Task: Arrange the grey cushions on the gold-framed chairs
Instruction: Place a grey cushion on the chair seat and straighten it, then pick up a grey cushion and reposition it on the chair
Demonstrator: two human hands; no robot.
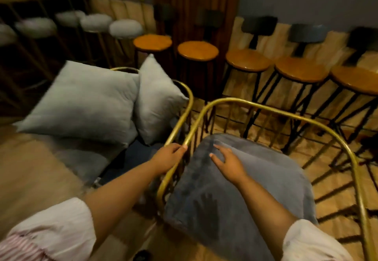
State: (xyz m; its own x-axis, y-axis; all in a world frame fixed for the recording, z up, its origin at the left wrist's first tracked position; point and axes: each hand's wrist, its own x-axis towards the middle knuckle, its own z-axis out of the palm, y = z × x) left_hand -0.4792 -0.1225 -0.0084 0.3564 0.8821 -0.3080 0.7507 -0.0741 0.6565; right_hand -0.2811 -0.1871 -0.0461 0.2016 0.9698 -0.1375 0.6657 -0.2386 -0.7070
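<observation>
The person leans over a gold-framed chair with thin metal bars (266, 107) on the near right. The left hand (167, 157) has its grip clenched round the chair's curved gold top rail at its left side. The right hand (229, 161) lies flat with fingers spread, its grip released, pressing on a dark grey-blue seat cushion (255, 189) that fills the chair's seat; a dark handprint shows in the fabric nearer the person. Just left, touching frame to frame, stands a second gold-framed chair (187, 97). On it sit two pale grey square pillows: a large one (81, 101) lying tilted and a smaller one (157, 99) standing on its corner, leaning against the first. Along the far wall runs a row of round wooden-topped stools with black legs (249, 60).
</observation>
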